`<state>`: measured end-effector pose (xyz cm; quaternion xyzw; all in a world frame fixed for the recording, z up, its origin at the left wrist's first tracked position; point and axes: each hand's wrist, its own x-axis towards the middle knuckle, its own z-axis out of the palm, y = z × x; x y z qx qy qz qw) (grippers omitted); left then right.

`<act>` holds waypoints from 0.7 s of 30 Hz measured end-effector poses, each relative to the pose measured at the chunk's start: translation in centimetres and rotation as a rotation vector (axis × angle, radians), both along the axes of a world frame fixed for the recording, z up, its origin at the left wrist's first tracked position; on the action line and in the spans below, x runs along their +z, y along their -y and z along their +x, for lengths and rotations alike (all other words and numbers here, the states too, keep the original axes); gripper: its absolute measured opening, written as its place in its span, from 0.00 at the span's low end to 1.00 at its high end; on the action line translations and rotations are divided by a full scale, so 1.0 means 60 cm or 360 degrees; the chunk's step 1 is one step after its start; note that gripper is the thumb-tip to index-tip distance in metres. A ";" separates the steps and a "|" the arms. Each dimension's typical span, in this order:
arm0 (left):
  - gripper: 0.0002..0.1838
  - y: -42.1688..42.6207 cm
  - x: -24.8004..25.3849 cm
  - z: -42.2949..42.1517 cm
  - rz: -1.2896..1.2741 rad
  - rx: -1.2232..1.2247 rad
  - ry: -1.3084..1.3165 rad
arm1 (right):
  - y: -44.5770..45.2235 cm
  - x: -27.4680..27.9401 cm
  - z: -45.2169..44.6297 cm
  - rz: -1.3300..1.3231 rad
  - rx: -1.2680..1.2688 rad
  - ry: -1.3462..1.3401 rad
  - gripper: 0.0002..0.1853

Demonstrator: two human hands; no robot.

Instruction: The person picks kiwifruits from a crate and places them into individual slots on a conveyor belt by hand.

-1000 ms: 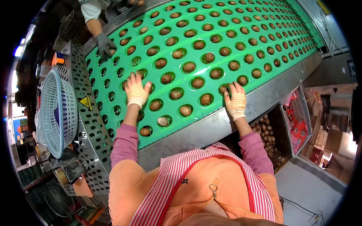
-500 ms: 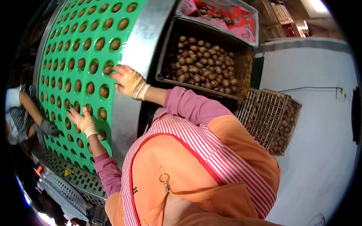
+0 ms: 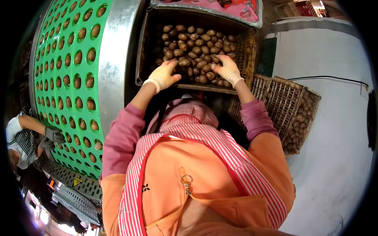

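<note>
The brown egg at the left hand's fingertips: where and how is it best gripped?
Probably around the rounded middle of the brown egg, coming from above: it seems to lie on its side, its top exposed, while neighbouring eggs crowd it.

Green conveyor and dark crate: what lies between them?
In the head view, a bare metal ledge, then a narrow dark gap, lie between green conveyor and dark crate.

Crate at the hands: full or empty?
Partly full: brown oval items heap inside the crate, bare inner wall showing at right.
</note>
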<state>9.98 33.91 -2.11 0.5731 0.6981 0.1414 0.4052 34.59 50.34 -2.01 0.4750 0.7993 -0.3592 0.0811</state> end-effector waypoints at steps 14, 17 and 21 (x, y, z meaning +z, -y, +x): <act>0.40 -0.101 -0.055 0.077 -0.0718 -0.0134 -0.0787 | 0.038 -0.093 -0.112 -0.0222 0.0408 0.0654 0.36; 0.33 -0.087 -0.051 0.079 -0.0960 -0.0025 -0.0721 | 0.040 -0.095 -0.089 -0.0314 0.0373 0.0487 0.33; 0.27 -0.067 -0.069 0.063 -0.0792 0.0025 -0.0597 | 0.034 -0.145 -0.096 -0.0298 0.0427 0.0550 0.34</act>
